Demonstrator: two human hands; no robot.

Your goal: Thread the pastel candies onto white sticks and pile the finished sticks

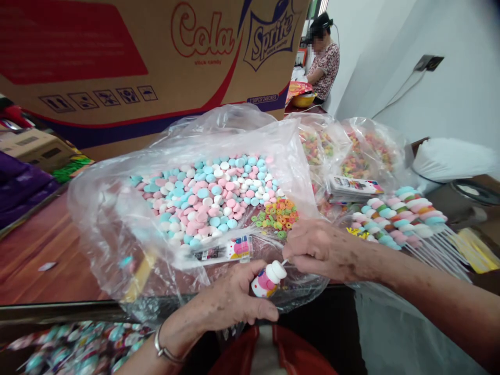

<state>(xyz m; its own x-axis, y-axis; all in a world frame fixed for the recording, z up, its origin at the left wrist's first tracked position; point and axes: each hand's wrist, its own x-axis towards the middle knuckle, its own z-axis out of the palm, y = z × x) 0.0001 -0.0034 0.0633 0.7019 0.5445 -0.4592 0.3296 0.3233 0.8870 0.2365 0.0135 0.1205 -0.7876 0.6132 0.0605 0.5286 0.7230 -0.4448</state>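
- Upper left: a carton (164,78) is standing behind the plastic bag (287,156).
- Centre: tablet candies (211,192) are lying in it, wrappers (236,248) before them, ring candies (279,213) at their right.
- Lower centre: a stick candy (266,281) is sitting between the left hand (234,297) and the right hand (318,247).
- Right: skewers (398,216) are lying before sacks (340,136), a co-worker (325,65) being farther behind, upper right.

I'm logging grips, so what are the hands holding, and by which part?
A stick candy: the left hand holds its printed part, and the right hand pinches its thin white stick close to the white end.
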